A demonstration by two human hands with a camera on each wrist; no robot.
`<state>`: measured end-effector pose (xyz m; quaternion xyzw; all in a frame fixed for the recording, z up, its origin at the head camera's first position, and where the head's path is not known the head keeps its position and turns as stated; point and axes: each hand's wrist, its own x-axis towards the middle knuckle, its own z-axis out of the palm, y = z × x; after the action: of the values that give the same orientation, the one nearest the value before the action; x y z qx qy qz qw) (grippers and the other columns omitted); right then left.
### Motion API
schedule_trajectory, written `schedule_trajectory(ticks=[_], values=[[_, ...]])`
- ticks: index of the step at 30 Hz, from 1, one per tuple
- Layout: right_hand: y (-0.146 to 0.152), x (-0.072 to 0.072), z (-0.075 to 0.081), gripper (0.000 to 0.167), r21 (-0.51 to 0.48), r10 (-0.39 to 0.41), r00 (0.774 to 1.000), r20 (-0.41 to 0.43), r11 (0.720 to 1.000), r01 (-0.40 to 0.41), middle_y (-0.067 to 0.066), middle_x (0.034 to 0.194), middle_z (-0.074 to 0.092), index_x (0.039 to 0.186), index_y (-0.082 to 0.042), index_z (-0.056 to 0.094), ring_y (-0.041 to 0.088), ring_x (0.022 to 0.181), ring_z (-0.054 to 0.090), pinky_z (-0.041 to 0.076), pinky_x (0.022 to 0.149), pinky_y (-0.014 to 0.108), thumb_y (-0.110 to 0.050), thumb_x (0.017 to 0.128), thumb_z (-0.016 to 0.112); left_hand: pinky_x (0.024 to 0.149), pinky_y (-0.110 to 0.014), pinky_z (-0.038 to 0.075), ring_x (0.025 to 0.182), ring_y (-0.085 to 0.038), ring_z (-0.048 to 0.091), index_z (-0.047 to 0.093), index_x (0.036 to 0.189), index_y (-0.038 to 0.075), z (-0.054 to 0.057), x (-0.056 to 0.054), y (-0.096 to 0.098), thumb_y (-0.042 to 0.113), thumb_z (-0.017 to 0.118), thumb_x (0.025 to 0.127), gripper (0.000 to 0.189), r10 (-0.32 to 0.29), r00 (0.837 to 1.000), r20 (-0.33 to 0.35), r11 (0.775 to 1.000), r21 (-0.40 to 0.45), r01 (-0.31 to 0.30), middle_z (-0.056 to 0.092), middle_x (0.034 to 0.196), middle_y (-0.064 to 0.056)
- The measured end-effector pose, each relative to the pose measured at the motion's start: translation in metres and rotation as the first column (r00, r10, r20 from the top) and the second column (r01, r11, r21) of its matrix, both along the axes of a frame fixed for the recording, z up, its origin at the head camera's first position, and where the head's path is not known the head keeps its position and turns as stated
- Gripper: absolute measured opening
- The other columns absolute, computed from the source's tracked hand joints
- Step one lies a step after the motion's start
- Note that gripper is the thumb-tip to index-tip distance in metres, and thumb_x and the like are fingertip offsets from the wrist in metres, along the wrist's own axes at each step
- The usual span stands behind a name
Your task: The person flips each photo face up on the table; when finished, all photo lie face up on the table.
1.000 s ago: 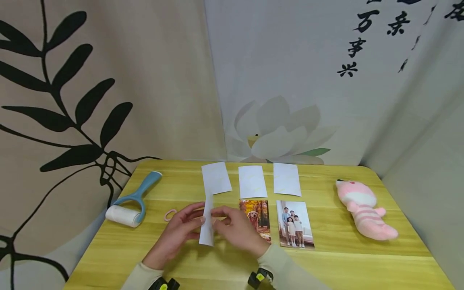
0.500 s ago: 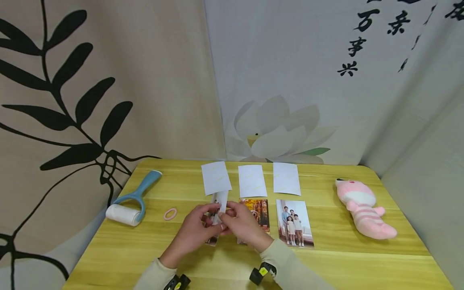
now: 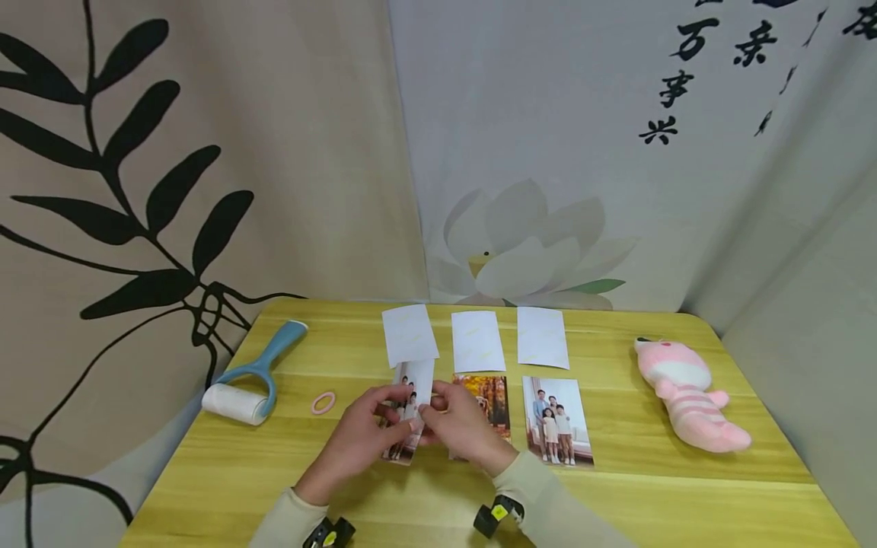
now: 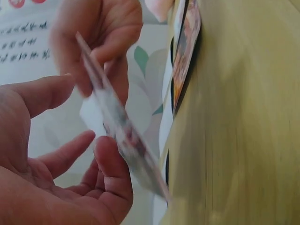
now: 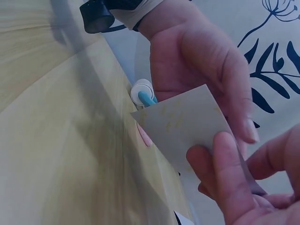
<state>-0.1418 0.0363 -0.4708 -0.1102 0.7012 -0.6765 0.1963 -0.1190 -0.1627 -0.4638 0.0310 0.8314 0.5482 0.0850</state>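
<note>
Between the hands, a family photo print [image 3: 420, 372] is tilted up off the table. Its picture side faces left, and its pale back [image 5: 171, 124] shows in the right wrist view. My right hand [image 3: 467, 428] pinches the right edge between thumb and fingers. My left hand [image 3: 363, 432] is at the picture side, fingers spread and apart from one another. Its thumb [image 4: 112, 157] lies close against the print; whether it touches is unclear. A dog photo [image 3: 495, 392], partly behind my right hand, and another family photo [image 3: 558, 422] lie face up to the right.
Three white cards [image 3: 409, 336] lie in a row at the back of the wooden table [image 3: 651, 502]. On the left are a blue-handled lint roller [image 3: 256, 373] and a pink ring [image 3: 323, 403]. A pink plush toy [image 3: 692, 396] lies at the right.
The photo, seen almost edge-on a second ago, has turned so its picture shows. Both hands have shifted right with it, the left one further. The other things stay where they were.
</note>
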Motion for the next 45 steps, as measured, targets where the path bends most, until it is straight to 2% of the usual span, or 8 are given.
schedule_trajectory(ticks=[6, 10, 15, 19, 23, 31, 41, 45], values=[[0.006, 0.002, 0.006, 0.042, 0.033, -0.018, 1.000, -0.010, 0.999, 0.018, 0.020, 0.114, 0.071, 0.147, 0.001, 0.056, 0.019, 0.074, 0.074, 0.066, 0.073, 0.048, -0.008, 0.105, 0.059, 0.083, -0.029, 0.056, 0.106, -0.020, 0.063, 0.067, 0.138, 0.010, -0.007, -0.011, -0.019, 0.010, 0.073, 0.099, 0.039, 0.064, 0.998, 0.023, 0.991, 0.118, -0.066, 0.067, 0.129, -0.015], [0.010, 0.004, 0.009, 0.053, 0.036, -0.010, 1.000, -0.014, 0.999, 0.011, 0.023, 0.122, 0.068, 0.154, 0.004, 0.047, 0.020, 0.067, 0.073, 0.065, 0.075, 0.053, -0.008, 0.105, 0.061, 0.088, -0.031, 0.057, 0.109, -0.018, 0.062, 0.063, 0.142, 0.006, -0.015, -0.018, -0.030, 0.013, 0.065, 0.105, 0.037, 0.103, 0.989, 0.103, 0.975, 0.189, -0.121, 0.065, 0.130, -0.015], [0.010, 0.005, 0.009, 0.051, 0.029, 0.032, 0.999, -0.034, 0.999, -0.031, 0.028, 0.132, 0.065, 0.154, 0.001, 0.048, 0.022, 0.074, 0.075, 0.064, 0.076, 0.055, -0.009, 0.105, 0.061, 0.083, -0.031, 0.060, 0.102, -0.017, 0.064, 0.059, 0.143, 0.001, -0.024, -0.021, -0.038, 0.014, 0.063, 0.106, 0.039, 0.086, 0.975, 0.205, 0.953, 0.268, -0.141, 0.066, 0.123, -0.012], [0.010, 0.005, 0.007, 0.060, 0.054, 0.034, 0.998, -0.043, 0.998, -0.032, 0.035, 0.146, 0.054, 0.160, 0.002, 0.040, 0.023, 0.074, 0.075, 0.065, 0.076, 0.052, -0.012, 0.106, 0.062, 0.074, -0.027, 0.059, 0.092, -0.015, 0.065, 0.057, 0.142, -0.003, -0.025, -0.021, -0.041, 0.009, 0.064, 0.105, 0.040, 0.066, 0.972, 0.225, 0.942, 0.307, -0.135, 0.069, 0.113, -0.007], [0.010, 0.004, 0.005, 0.065, 0.076, 0.016, 0.998, -0.055, 0.997, -0.012, 0.037, 0.146, 0.052, 0.161, 0.005, 0.036, 0.022, 0.072, 0.075, 0.065, 0.073, 0.052, -0.012, 0.105, 0.063, 0.069, -0.025, 0.058, 0.085, -0.012, 0.064, 0.056, 0.141, -0.005, -0.024, -0.021, -0.042, 0.008, 0.065, 0.103, 0.041, 0.068, 0.972, 0.226, 0.932, 0.334, -0.143, 0.069, 0.106, -0.004], [0.013, -0.002, 0.000, 0.053, 0.068, -0.073, 0.995, -0.067, 0.995, 0.077, 0.020, 0.118, 0.063, 0.148, -0.001, 0.049, 0.021, 0.077, 0.071, 0.065, 0.072, 0.054, -0.013, 0.101, 0.070, 0.069, -0.026, 0.060, 0.087, -0.015, 0.065, 0.059, 0.139, -0.003, -0.024, -0.023, -0.042, 0.006, 0.069, 0.102, 0.040, 0.113, 0.963, 0.245, 0.925, 0.329, -0.192, 0.067, 0.109, -0.006], [0.019, 0.000, -0.013, 0.064, 0.085, -0.086, 0.990, -0.114, 0.992, 0.096, 0.024, 0.138, 0.057, 0.156, 0.004, 0.042, 0.024, 0.093, 0.072, 0.066, 0.080, 0.045, -0.010, 0.100, 0.070, 0.069, -0.028, 0.062, 0.084, -0.015, 0.065, 0.062, 0.136, -0.005, -0.028, -0.024, -0.041, 0.003, 0.069, 0.100, 0.037, 0.166, 0.955, 0.246, 0.934, 0.272, -0.233, 0.065, 0.107, -0.010], [0.020, 0.001, -0.017, 0.062, 0.113, -0.082, 0.985, -0.149, 0.989, 0.099, 0.023, 0.142, 0.058, 0.154, 0.005, 0.045, 0.027, 0.104, 0.070, 0.065, 0.080, 0.036, -0.011, 0.100, 0.071, 0.069, -0.028, 0.062, 0.085, -0.016, 0.066, 0.063, 0.135, -0.006, -0.031, -0.024, -0.040, 0.003, 0.069, 0.100, 0.036, 0.177, 0.955, 0.239, 0.943, 0.238, -0.234, 0.065, 0.110, -0.013]])
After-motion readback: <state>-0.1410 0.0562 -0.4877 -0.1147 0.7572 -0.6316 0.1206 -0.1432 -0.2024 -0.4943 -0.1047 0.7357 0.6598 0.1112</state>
